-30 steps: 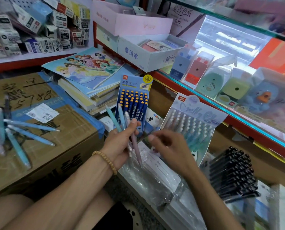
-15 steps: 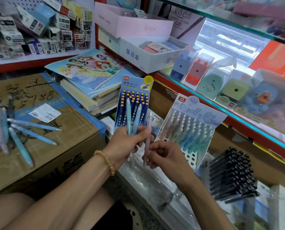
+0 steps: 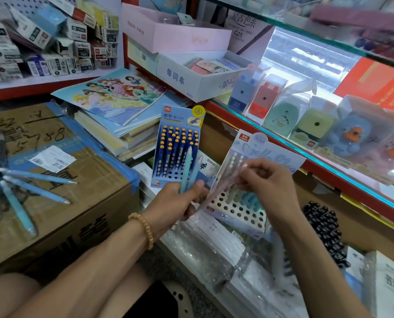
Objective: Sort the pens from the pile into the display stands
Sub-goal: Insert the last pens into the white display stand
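in a crowded stationery shop, the pale stand was part filled; right hand pinched a pink pen, left hand gripped blue pens, with more loose pens waiting on the box.

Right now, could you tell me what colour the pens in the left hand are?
Light blue pens, head view.

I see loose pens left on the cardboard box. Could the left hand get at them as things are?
Probably not at once: the left hand already grips two blue pens. The loose pens lie uncovered on the cardboard box.
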Tool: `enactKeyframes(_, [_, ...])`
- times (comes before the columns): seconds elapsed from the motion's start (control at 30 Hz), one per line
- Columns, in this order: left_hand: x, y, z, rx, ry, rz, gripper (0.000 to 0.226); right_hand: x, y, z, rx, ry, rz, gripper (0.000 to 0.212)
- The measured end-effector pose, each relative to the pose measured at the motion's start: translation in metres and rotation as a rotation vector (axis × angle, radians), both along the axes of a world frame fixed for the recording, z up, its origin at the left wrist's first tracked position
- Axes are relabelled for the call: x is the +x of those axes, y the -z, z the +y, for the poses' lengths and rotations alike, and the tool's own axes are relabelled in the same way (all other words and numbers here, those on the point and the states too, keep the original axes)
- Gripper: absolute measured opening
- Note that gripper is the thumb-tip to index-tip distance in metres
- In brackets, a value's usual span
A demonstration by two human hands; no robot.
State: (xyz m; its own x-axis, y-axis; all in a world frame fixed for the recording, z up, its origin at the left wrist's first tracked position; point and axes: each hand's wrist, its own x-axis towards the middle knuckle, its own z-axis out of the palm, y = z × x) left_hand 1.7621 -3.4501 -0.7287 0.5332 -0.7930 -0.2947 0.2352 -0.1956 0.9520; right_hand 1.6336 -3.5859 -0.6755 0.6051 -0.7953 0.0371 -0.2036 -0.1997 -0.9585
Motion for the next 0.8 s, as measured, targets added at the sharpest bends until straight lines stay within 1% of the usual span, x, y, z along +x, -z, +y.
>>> enactKeyframes(0.07, [0.001,-0.001,0.0,-0.005,-0.001,0.07,0.038,-0.001,-0.004,-0.014,-0.145,0.118,-0.025,0.01])
enactKeyframes(0.13, [0.001,-0.003,0.0,-0.015,0.015,0.114,0.037,0.001,-0.002,-0.024,-0.303,0.2,-0.015,0.015])
enactKeyframes(0.23, [-0.002,-0.006,-0.001,-0.024,0.039,0.147,0.031,0.006,0.01,-0.033,-0.469,0.223,0.028,0.017])
enactKeyframes(0.37, [-0.001,-0.009,0.001,-0.043,0.038,0.208,0.023,0.014,0.029,-0.037,-0.566,0.188,0.134,0.014])
enactKeyframes(0.53, [0.003,-0.004,0.001,-0.041,0.035,0.213,0.032,0.021,0.039,-0.04,-0.667,0.175,0.222,0.013])
enactKeyframes(0.57, [0.004,-0.004,0.001,-0.037,0.045,0.207,0.033,0.022,0.039,-0.041,-0.689,0.155,0.258,0.011])
enactKeyframes(0.7, [0.003,-0.003,-0.001,-0.043,0.054,0.205,0.024,0.028,0.036,-0.042,-0.825,0.05,0.462,0.009])
enactKeyframes(0.8, [0.002,-0.004,0.0,-0.043,0.039,0.187,0.026,0.031,0.034,-0.044,-0.85,0.029,0.529,0.013])
